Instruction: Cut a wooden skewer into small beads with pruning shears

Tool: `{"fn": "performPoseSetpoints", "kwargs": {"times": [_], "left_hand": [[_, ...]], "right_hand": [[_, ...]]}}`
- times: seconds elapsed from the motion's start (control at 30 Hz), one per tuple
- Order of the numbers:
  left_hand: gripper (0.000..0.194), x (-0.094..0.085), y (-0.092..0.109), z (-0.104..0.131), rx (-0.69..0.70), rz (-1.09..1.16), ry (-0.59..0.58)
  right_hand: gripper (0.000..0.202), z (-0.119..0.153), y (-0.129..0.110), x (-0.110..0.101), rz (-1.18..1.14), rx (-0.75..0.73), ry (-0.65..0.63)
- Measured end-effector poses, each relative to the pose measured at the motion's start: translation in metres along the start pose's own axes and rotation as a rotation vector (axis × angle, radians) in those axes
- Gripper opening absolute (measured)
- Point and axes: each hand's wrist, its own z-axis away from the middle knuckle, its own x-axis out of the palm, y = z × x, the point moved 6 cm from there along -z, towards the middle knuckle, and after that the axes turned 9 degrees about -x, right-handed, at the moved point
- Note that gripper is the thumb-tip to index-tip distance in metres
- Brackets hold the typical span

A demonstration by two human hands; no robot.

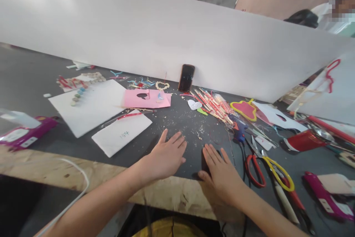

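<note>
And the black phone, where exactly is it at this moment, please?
In the head view, the phone stands upright near the centre, before the white panel, with the pink paper to its left and the striped sticks towards the right.

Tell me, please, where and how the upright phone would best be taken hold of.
Probably by the upper part of its two long side edges, coming from the front and slightly above. The phone stands nearly upright, its back toward the white panel, and the striped sticks lie close by its lower right corner.
</note>
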Motion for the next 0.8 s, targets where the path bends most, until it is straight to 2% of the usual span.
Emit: {"fn": "performPoseSetpoints", "kwargs": {"times": [0.13,0.23,0.37,0.43,0.53,0.63,0.8], "left_hand": [[0.045,0.007,0.008,-0.017,-0.009,0.01,-0.033],[0.046,0.006,0.007,-0.033,-0.039,0.001,-0.029],[0.051,0.002,-0.007,-0.048,-0.124,-0.028,-0.051],[0.052,0.005,-0.009,-0.053,-0.11,-0.018,-0.084],[0.051,0.013,-0.006,-0.056,-0.064,0.0,-0.116],[0.047,0.017,-0.001,-0.056,-0.04,0.019,-0.112],[0.029,0.008,0.007,-0.062,-0.036,0.03,-0.009]], "right_hand": [[0.064,-0.04,0.029,-0.008,0.008,0.033,0.059],[0.063,-0.054,0.024,-0.01,0.001,0.01,0.069],[0.066,-0.03,-0.008,-0.007,-0.041,-0.137,0.02],[0.065,-0.014,-0.012,-0.006,-0.099,-0.177,-0.011],[0.058,-0.004,0.006,-0.008,-0.204,-0.157,0.002],[0.049,-0.006,0.036,-0.014,-0.24,-0.114,0.093],[0.036,-0.013,0.063,-0.019,-0.207,-0.045,0.182]]}}
